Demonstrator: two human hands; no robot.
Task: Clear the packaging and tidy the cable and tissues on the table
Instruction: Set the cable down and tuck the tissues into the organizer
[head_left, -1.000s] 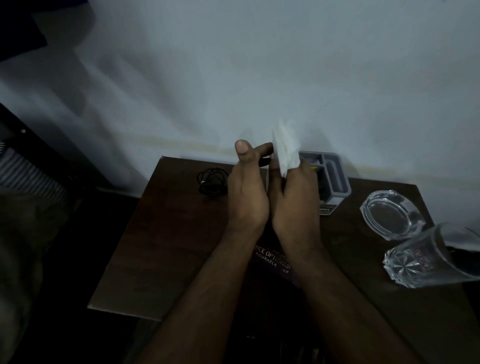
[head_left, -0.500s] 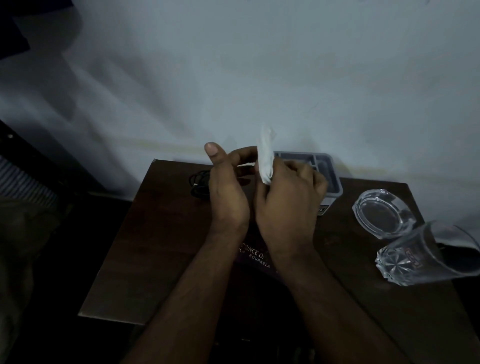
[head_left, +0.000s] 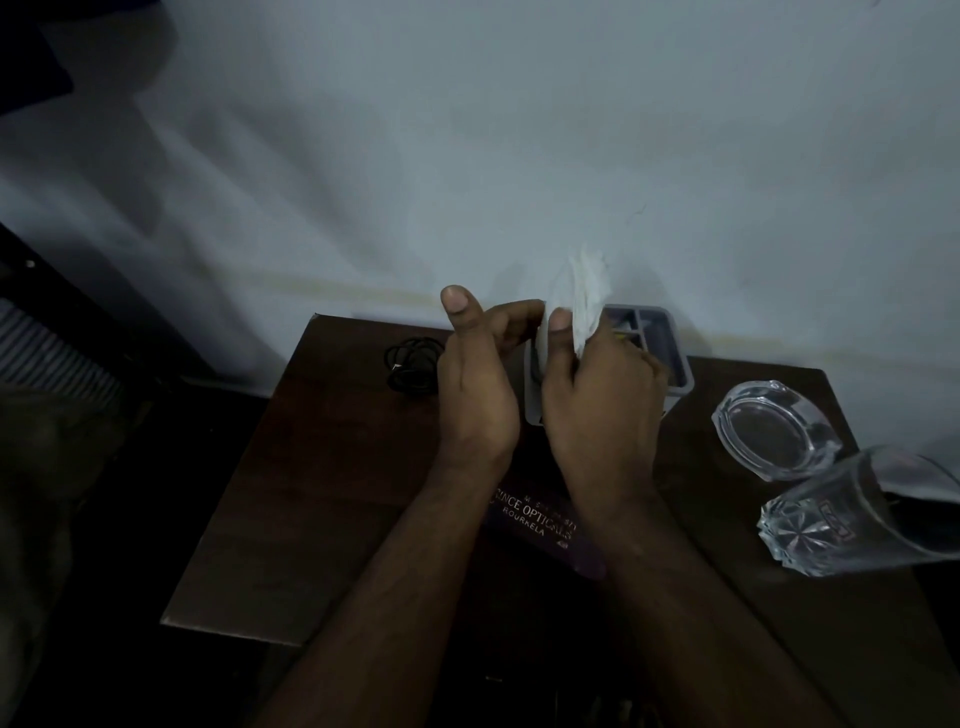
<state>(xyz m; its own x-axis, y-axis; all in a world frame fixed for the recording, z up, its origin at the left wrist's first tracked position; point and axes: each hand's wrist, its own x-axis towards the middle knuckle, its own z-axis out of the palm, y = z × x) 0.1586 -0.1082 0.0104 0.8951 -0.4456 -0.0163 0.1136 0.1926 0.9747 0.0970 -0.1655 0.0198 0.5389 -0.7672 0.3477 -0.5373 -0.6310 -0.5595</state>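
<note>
- Tissue (head_left: 584, 296), white and crumpled, stands upright at centre frame, pinched by the right hand (head_left: 597, 410), whose thumb and curled fingers close around its lower part.
- Left hand (head_left: 475, 384) sits just beside it, thumb raised and fingers bent toward the tissue's left edge; whether those fingertips actually grip the paper is hidden behind the hands, so I cannot tell.
- Cable (head_left: 413, 364), a dark coil, lies on the table (head_left: 291, 493) left of the hands, untouched and near the far edge by the wall.
- Grey organiser (head_left: 670, 343) with compartments stands directly behind the right hand, partly covered by it.
- Dark printed case (head_left: 540, 519) lies under the wrists, lower centre.
- Glass ashtray (head_left: 776, 428) and a tumbler (head_left: 852, 514) that looks tipped on its side lie at the right of the frame, the tumbler near the table's right edge.
- Risk, as I judge it: thin paper pulled between two hands could tear if folded too firmly.
- Another risk: a right forearm swinging outward could nudge the tumbler, which would roll off easily.
- Dim light makes the cable hard to see, so a careless sweep may drag it off the back.
</note>
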